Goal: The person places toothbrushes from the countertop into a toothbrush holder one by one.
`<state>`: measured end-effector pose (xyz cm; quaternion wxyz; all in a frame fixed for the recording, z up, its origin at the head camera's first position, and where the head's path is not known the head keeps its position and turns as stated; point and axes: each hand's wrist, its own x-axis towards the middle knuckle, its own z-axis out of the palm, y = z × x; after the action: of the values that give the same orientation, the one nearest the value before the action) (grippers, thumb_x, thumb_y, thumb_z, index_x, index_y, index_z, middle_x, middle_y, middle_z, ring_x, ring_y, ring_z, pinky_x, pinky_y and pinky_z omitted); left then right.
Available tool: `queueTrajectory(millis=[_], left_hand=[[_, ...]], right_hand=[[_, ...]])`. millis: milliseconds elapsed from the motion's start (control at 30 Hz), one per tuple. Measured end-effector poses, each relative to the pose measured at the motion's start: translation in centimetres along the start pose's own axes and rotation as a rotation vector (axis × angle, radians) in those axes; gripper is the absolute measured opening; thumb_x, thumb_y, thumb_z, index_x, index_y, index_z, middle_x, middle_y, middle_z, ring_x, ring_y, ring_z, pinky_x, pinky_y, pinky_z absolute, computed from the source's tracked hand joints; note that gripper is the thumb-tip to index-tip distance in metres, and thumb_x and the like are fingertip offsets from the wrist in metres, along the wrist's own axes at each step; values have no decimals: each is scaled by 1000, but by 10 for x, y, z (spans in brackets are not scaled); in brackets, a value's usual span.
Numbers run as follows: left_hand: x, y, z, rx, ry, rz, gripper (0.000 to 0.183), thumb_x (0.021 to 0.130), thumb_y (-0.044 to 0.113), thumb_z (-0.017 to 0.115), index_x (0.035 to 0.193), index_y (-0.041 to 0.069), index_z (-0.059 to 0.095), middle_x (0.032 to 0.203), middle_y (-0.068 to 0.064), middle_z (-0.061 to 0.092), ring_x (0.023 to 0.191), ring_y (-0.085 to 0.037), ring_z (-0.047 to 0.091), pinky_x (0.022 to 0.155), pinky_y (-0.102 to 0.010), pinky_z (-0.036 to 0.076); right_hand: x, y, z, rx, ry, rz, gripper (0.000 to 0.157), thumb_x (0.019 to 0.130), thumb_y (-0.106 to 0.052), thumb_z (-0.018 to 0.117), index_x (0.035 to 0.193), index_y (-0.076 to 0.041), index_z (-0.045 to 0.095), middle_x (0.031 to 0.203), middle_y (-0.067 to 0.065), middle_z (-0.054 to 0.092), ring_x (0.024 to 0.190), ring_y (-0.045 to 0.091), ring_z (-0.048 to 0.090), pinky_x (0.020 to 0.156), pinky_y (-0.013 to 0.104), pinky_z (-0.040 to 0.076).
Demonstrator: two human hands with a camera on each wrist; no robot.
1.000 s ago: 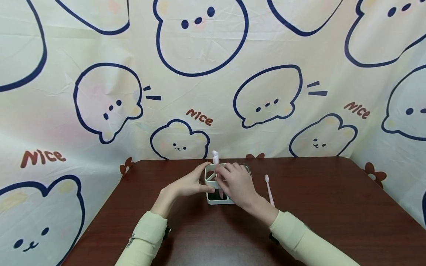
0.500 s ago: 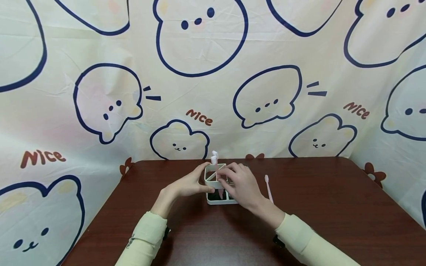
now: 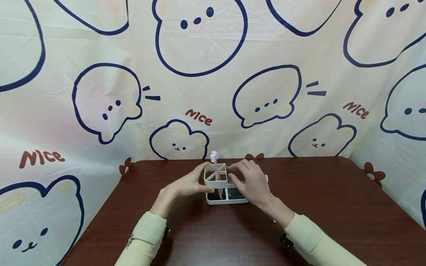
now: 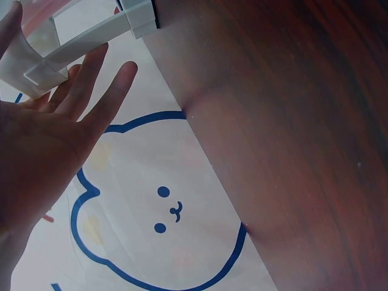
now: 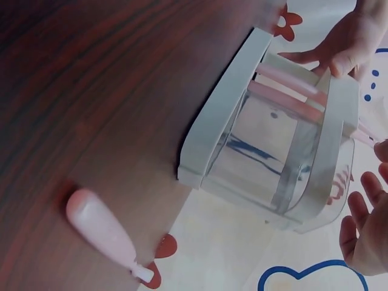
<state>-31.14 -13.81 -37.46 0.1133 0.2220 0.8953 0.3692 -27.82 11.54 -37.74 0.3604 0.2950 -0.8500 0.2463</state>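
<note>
Left hand (image 3: pixel 187 183) grips; right hand (image 3: pixel 252 183) seems loosely bent.

Holder (image 3: pixel 215 184): v. pale grn-wht, plain; its box (image 5: pixel 260 133) is see-thru, reads dk in head view. Standing toothbrushes (image 3: pixel 216 168): pink handles w/ wht heads. Loose toothbrush (image 5: pixel 103 227): lt pink, whitish at far end.

Bench (image 3: pixel 316 192): dk reddish-brn w/ blackish woodgrain streaks. Backdrop (image 3: pixel 133 51): cream, printed all over w/ bear shapes (image 3: pixel 179 142) in thick navy outline, eyes navy too, pale yel. ear patches, faint pink blush on some. "Nice" lettering (image 3: pixel 198 117): brn-red; flowers (image 3: pixel 370 169) approx. same, w/ wht centres.

L sleeve (image 3: pixel 144 236) & R sleeve (image 3: pixel 313 238): pale yel.-grn; L has small dk marks. Wrist gadgets (image 3: pixel 286 240): blk.
</note>
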Motion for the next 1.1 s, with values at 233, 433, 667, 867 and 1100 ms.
queueTrajectory(millis=[233, 433, 667, 867, 1100], left_hand=[[0, -1, 1, -4, 1, -2, 102, 81, 43, 79, 159, 23, 16, 161, -5, 24, 141, -27, 33, 117, -61, 26], [0, -2, 0, 2, 3, -4, 104, 80, 45, 80, 159, 23, 16, 161, -5, 23, 142, -26, 33, 117, -61, 27], [1, 0, 1, 5, 0, -1, 101, 81, 42, 79, 159, 23, 16, 162, -5, 22, 143, -26, 31, 117, -61, 26], [0, 1, 0, 7, -1, 0, 101, 81, 40, 79, 158, 24, 16, 162, -5, 22, 143, -26, 31, 117, -61, 26], [-1, 1, 0, 3, -3, 4, 103, 80, 44, 79, 158, 23, 16, 162, -5, 22, 143, -27, 32, 116, -63, 26]], right_hand=[[-5, 8, -6, 89, -21, 65, 19, 88, -16, 76, 105, -15, 69, 92, -2, 64, 82, 15, 56, 69, 26, 50], [-8, 15, -13, 151, -40, 143, 15, 90, -15, 73, 104, -15, 68, 90, -4, 62, 80, 15, 53, 66, 30, 50], [-11, 23, -21, 159, -36, 206, 17, 90, -15, 73, 106, -13, 68, 93, -1, 65, 84, 14, 58, 73, 33, 56], [-16, 32, -26, 151, -43, 234, 17, 90, -15, 73, 106, -11, 68, 92, 0, 64, 79, 10, 58, 69, 28, 56], [-24, 43, -29, 123, -90, 290, 17, 92, -19, 72, 108, -13, 67, 91, -2, 63, 77, 11, 56, 65, 27, 51]])
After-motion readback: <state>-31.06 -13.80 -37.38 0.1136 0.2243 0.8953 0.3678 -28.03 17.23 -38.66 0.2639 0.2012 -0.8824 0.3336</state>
